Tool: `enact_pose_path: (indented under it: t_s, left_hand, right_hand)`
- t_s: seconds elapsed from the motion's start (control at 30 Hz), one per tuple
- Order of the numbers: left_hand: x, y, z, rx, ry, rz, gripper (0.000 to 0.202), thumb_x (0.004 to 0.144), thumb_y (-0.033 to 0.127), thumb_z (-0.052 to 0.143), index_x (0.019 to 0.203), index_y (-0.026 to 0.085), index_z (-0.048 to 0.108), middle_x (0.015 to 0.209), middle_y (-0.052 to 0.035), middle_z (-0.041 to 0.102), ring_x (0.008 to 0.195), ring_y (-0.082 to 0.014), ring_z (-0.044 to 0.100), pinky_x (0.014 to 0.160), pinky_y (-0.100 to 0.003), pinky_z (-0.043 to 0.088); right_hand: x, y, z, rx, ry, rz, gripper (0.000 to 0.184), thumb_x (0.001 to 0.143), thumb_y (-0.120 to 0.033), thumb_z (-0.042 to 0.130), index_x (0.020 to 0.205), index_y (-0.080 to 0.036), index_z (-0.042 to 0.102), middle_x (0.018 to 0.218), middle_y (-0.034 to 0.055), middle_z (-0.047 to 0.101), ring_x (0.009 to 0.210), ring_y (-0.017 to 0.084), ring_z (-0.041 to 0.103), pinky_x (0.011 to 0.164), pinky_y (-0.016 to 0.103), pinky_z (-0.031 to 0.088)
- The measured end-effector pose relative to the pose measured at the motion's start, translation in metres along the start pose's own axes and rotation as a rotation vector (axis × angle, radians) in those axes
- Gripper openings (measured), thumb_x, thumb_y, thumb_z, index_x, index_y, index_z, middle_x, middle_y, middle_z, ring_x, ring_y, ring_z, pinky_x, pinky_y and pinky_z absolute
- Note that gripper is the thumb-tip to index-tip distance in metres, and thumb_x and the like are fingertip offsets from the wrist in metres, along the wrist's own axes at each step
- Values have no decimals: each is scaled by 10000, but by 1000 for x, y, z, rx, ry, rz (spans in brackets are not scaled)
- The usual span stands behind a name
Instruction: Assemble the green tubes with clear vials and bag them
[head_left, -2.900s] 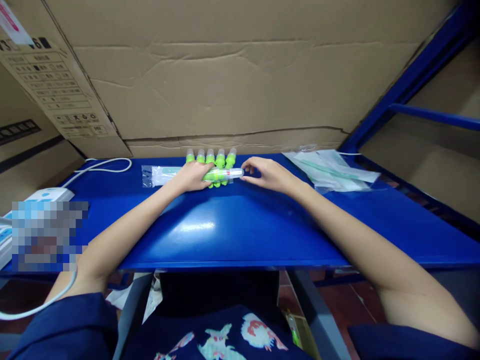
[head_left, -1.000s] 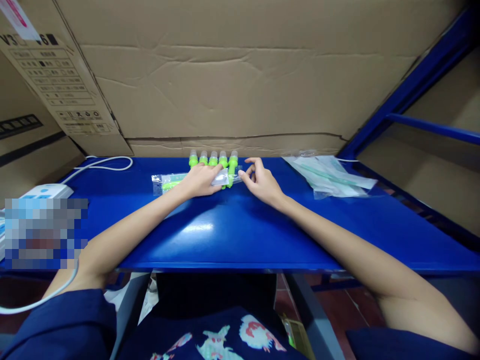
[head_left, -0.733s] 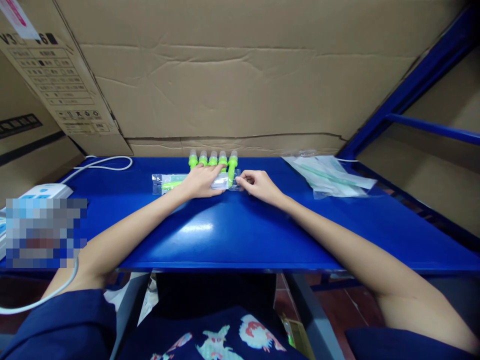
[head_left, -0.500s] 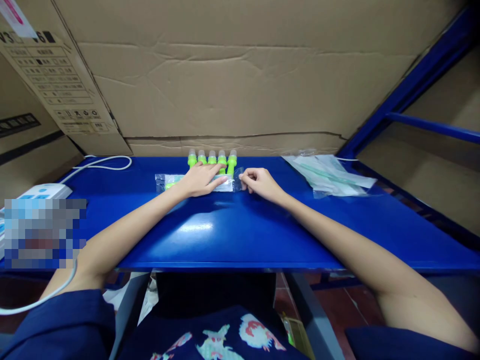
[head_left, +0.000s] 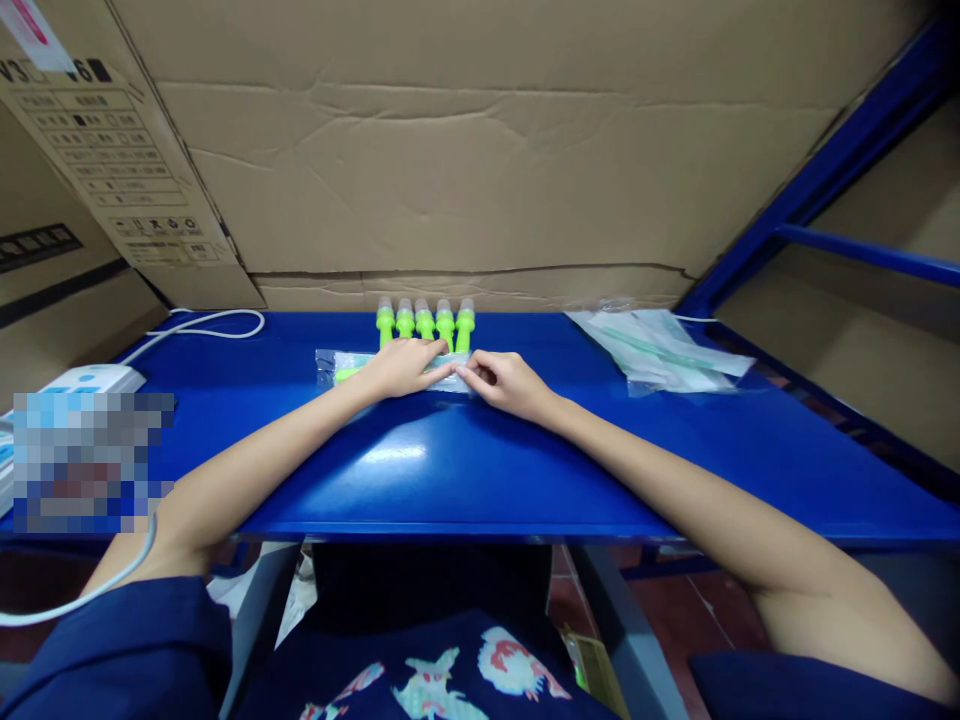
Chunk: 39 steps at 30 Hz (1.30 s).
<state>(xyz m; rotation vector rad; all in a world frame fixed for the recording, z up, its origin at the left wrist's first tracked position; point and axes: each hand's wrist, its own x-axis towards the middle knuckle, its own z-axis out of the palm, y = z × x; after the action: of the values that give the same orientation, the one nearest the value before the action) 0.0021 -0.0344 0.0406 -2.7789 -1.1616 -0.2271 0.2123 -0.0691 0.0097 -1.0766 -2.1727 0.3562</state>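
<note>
A clear plastic packet with a pale card and a bright green piece inside lies flat on the blue table. My left hand rests across its middle, fingers stretched out and pressing on it. At the packet's right end, my right hand has its thumb and forefinger pinched on the plastic close to the left fingertips. The pinched edge itself is mostly hidden. Just behind the packet stands a row of several bright green pieces with clear caps, their lower parts partly covered by my left hand.
Flat plastic packets lie in a pile at the right rear. A white power strip with a looped white cable sits at the left. Cardboard walls the back, and a blue metal frame rises at the right.
My right hand has moved left along the packet's end, up against my left fingertips. The clear end that stuck out to the right no longer shows there. My left hand has barely shifted.
</note>
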Motion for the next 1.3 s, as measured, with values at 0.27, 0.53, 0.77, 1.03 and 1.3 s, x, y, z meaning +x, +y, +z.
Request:
enact_pose_path:
  t_s: [0.27, 0.53, 0.77, 1.03, 1.3]
  left_hand:
    - [-1, -2, 1, -34, -50, -4, 497, 1024, 465, 280, 1150, 127, 623, 1087, -167, 725, 988, -321, 696, 833, -401, 523]
    - [-1, -3, 1, -40, -32, -2, 503, 1045, 439, 230, 1152, 142, 622, 1077, -137, 728, 982, -287, 702, 826, -374, 521]
    - [-1, -1, 1, -21, -31, 7, 539, 1040, 482, 221, 1149, 138, 622, 1062, -155, 733, 971, -308, 707, 821, -388, 526]
    - [-1, 0, 5, 3, -38, 2, 565, 1028, 528, 254, 1324, 126, 518, 1072, -170, 738, 1000, -337, 707, 870, -418, 513]
    - [0, 0, 7, 17, -42, 16, 505, 1041, 438, 235, 1317, 118, 512, 1079, -181, 737, 1002, -351, 710, 857, -431, 509]
  right_hand:
    - [0, 5, 2, 70, -101, -46, 152, 941, -315, 478, 953, -183, 554, 717, 20, 623, 595, 140, 543, 599, 251, 406]
    - [1, 12, 8, 118, -74, -27, 269, 914, -374, 567, 1086, -172, 518, 746, 2, 617, 598, 130, 567, 602, 250, 425]
    - [1, 17, 7, 81, -96, -13, 402, 918, -424, 603, 1216, -155, 571, 765, -1, 625, 601, 121, 541, 610, 241, 407]
    - [0, 13, 8, -188, -91, -53, 354, 919, -402, 636, 1201, -188, 638, 786, 5, 603, 657, 129, 519, 612, 230, 352]
    - [-1, 9, 12, -214, -41, -28, 249, 899, -330, 659, 1101, -187, 690, 762, -2, 585, 637, 118, 476, 595, 229, 306]
